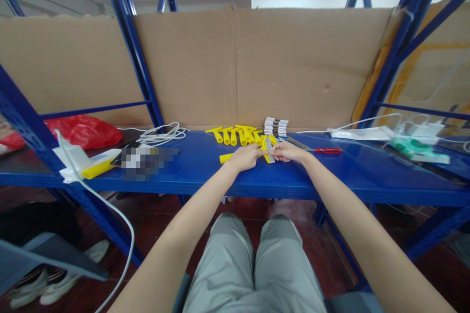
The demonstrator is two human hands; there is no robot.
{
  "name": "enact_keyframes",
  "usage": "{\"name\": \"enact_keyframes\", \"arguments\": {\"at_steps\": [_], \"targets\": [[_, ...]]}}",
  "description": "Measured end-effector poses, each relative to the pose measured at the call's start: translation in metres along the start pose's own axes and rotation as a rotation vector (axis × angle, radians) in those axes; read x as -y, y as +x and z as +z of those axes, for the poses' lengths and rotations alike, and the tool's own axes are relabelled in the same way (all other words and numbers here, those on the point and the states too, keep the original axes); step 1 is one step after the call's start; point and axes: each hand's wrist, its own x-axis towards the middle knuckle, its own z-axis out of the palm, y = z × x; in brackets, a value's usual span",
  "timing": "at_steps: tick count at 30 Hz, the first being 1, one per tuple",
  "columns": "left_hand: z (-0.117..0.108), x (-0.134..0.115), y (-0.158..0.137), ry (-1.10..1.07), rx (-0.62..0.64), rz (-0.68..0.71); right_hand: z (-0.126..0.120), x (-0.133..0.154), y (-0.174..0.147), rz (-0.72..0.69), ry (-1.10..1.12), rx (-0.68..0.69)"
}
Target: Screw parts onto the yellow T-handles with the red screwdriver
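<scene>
My left hand (245,157) is closed around a yellow T-shaped plastic handle (225,158), whose tube end sticks out on the left. Its wide end lies under a flat grey metal strip (270,150). The fingers of my right hand (288,151) pinch that strip against the handle's head. Just beyond my hands, several more yellow T-shaped handles (234,137) lie in a row on the blue shelf top (198,171). Behind my right hand is a stack of small white packets with dark bands (276,127).
A screwdriver with a red handle (328,150) lies to the right. Farther right are a white strip (363,133) and a green-and-white item (418,149). Coiled white cable (165,133) and a red plastic bag (81,131) sit left. Cardboard (293,58) walls the back.
</scene>
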Motion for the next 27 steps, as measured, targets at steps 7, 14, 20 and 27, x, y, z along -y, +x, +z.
{"name": "enact_keyframes", "arguments": {"at_steps": [7, 14, 20, 27], "targets": [[-0.001, -0.006, 0.0, 0.038, -0.013, 0.054, 0.002, 0.0, 0.001, 0.037, 0.169, -0.168], [0.002, -0.01, 0.001, 0.075, -0.024, 0.12, 0.004, -0.002, 0.005, 0.006, 0.197, -0.245], [0.003, -0.01, 0.002, 0.079, -0.036, 0.123, 0.005, -0.001, 0.006, -0.034, 0.238, -0.268], [0.004, -0.01, 0.002, 0.096, -0.039, 0.127, 0.006, 0.003, 0.001, -0.051, 0.276, -0.278]]}}
